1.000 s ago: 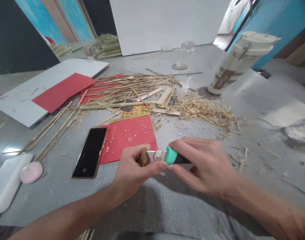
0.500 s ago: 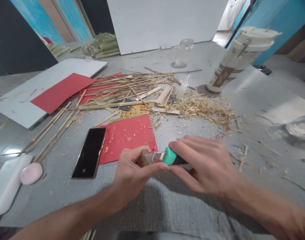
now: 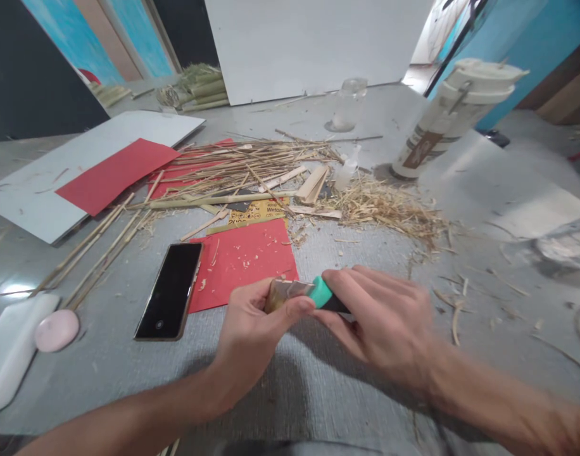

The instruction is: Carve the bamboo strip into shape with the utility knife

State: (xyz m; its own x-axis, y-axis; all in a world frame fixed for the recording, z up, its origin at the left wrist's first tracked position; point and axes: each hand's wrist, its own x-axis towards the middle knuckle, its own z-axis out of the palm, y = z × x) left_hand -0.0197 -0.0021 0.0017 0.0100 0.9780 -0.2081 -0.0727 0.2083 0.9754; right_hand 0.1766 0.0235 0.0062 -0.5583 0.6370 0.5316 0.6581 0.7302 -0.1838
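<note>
Over grey mat (image 3: 313, 399): teal-tipped knife (image 3: 321, 292), possibly bamboo stub (image 3: 277, 296).

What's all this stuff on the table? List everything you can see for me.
brown piece: one, brown, pinched in the left hand
utility knife: one, teal and black, in the right hand, blade at the brown piece
red sheets: three, red, by the phone, on the white board, under the stalks
phone: one, black, near left
stalks: many, tan, mid-table
shavings: one heap, straw-coloured, right of the stalks
sandpaper: one, yellow, under the stalks
tumbler: one, cream, far right
glass jar: one, clear, far centre
white board: one, white, left
pink oval: one, pink, near left
table: one, grey
left hand: one, centre
right hand: one, centre right
</note>
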